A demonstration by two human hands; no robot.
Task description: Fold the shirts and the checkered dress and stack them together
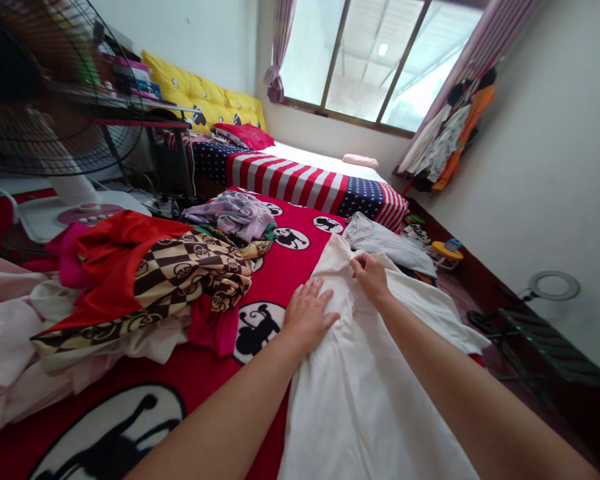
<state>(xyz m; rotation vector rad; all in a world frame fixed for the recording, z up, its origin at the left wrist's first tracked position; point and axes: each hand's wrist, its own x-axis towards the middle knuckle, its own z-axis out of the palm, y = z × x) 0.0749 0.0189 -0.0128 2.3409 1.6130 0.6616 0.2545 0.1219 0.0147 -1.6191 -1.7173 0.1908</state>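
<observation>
White trousers (350, 373) lie spread on a red blanket (300, 263) with black-and-white round prints. One leg runs toward me and the other fans out to the right. My left hand (307, 313) rests flat on the left edge of the cloth, fingers stretched out. Near the waist, my right hand (371, 277) has its fingers closed in a pinch on the white fabric. Just beyond the trousers is a folded grey garment (387, 243).
At left lies a heap of clothes, with a red and brown-checked garment (180, 273) on top and a lilac bundle (233, 213) behind. A fan (73, 190) stands far left. A flag-patterned bed (300, 183) sits beneath the window. A yellow stool (447, 251) is at right.
</observation>
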